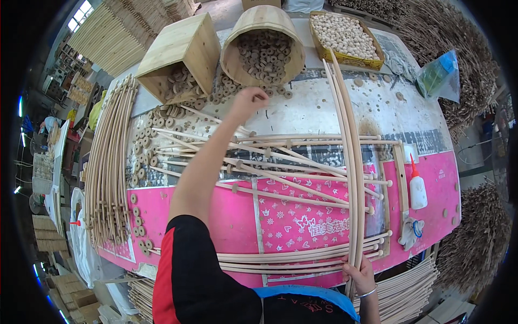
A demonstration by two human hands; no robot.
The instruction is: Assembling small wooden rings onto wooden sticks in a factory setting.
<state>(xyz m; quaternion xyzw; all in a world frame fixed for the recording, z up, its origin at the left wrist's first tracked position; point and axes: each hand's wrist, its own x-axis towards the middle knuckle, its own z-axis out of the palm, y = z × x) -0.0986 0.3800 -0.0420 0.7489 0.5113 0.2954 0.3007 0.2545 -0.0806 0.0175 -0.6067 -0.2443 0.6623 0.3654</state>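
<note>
My black-and-red sleeve (199, 270) leads to my left hand (251, 101), fingers curled near brown rings (264, 56), whether holding any I can't tell; my right hand (361, 276) clasps long, pale, smooth sticks (356, 162) above the table (237, 224).

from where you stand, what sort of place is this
Likely a woodworking workshop: long wooden sticks, a round tub of wooden rings, and a yellow tray of small balls.

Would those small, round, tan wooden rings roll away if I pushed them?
The small, round, tan wooden rings lying flat would probably slide, but one on edge might roll because it's round. Each is likely light, being small with a hole.
</note>
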